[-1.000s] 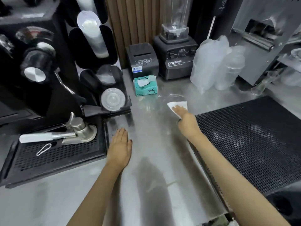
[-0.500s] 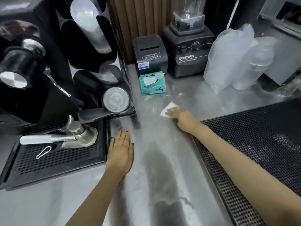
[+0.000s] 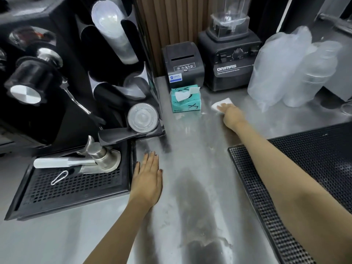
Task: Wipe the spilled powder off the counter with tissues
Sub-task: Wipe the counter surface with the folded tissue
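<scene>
While the left hand [image 3: 147, 180] lies flat on the brushed-steel tabletop [image 3: 190, 153], wiping is under way; chalky powder [image 3: 198, 119] hazes the steel by the teal tissue box [image 3: 185, 101]; near the back edge the right hand [image 3: 231, 116] presses flat on a soft white tissue [image 3: 222, 102]; next, likely, a firm sweep through that haze.

Steel tabletop [image 3: 190, 149], streaked and faintly dusted with pale powder [image 3: 192, 128] near its far end. Right hand [image 3: 231, 116] reaches forward, fingers laid flat on a white tissue [image 3: 222, 102] against the surface. This is just right of the teal tissue box [image 3: 185, 101] and near the bagged plastic cups [image 3: 282, 69]. Left hand [image 3: 147, 180] rests palm down, fingers straight, touching the edge of the black drip tray [image 3: 72, 187]. A portafilter [image 3: 95, 159] lies on that tray. Receipt printer [image 3: 182, 61] and blender [image 3: 229, 58] stand at the back. Black mesh mat [image 3: 314, 164] on the right.
</scene>
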The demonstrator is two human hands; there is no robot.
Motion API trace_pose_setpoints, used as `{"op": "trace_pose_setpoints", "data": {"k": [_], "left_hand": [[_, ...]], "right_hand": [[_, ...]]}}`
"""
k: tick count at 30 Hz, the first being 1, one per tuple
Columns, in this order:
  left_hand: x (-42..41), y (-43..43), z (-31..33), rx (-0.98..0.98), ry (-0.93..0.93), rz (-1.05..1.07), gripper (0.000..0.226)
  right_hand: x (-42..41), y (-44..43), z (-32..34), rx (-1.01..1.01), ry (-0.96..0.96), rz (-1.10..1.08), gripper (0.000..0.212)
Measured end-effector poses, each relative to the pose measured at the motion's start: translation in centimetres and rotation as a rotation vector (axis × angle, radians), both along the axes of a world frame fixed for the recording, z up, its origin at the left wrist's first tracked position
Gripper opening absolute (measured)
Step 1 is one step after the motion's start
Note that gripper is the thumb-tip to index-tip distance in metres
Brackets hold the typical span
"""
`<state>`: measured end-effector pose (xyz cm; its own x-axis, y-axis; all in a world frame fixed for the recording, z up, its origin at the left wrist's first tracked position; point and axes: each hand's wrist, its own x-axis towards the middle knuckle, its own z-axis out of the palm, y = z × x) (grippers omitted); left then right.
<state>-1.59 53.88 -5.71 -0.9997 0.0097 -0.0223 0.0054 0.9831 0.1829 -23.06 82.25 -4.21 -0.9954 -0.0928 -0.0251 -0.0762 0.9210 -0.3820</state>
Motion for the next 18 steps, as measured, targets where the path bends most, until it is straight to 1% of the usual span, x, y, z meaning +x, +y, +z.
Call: {"op": "trace_pose_setpoints", "data": {"k": [3,5,7,8,9,10,12,14,16,18], "left_hand": [[0.2,0.0,0.1,0.005,-0.001,-0.004,0.081],[0.1,0.0,0.1,0.019,0.001,-0.005,0.081],[0.1,0.0,0.1,0.029,0.000,-0.004,0.081],[0.1,0.1,0.1,0.024,-0.001,-0.001,0.081],[0.1,0.1,0.1,0.017,-0.003,0.002,0.081],[0.1,0.1,0.2,0.015,-0.006,0.002,0.081],[0.1,0.1,0.2,0.016,-0.008,0.004,0.081],[0.1,0.1,0.2,0.011,-0.010,0.006,0.081],[0.1,0.1,0.2,0.007,-0.013,0.004,0.081],[0.0,0.0,0.2,0.001,-0.018,0.004,0.081]], "right_hand": [[3.3,-4.1,0.4,-0.094,0.012,0.125,0.053],[7.2,-6.2,-0.7,-0.155,0.010,0.298,0.049],[10.5,-7.5,-1.7,-0.157,-0.019,0.515,0.054],[11.0,-7.6,-1.9,-0.153,-0.029,0.570,0.059],[10.8,-7.5,-1.6,-0.159,-0.025,0.550,0.062],[9.9,-7.2,-0.9,-0.167,-0.010,0.452,0.062],[7.0,-5.6,-0.1,-0.145,0.038,0.197,0.054],[4.3,-4.3,0.2,-0.056,0.057,0.044,0.052],[3.0,-5.0,0.1,-0.013,0.047,0.053,0.054],[3.1,-7.2,-0.2,-0.037,0.025,0.204,0.057]]}}
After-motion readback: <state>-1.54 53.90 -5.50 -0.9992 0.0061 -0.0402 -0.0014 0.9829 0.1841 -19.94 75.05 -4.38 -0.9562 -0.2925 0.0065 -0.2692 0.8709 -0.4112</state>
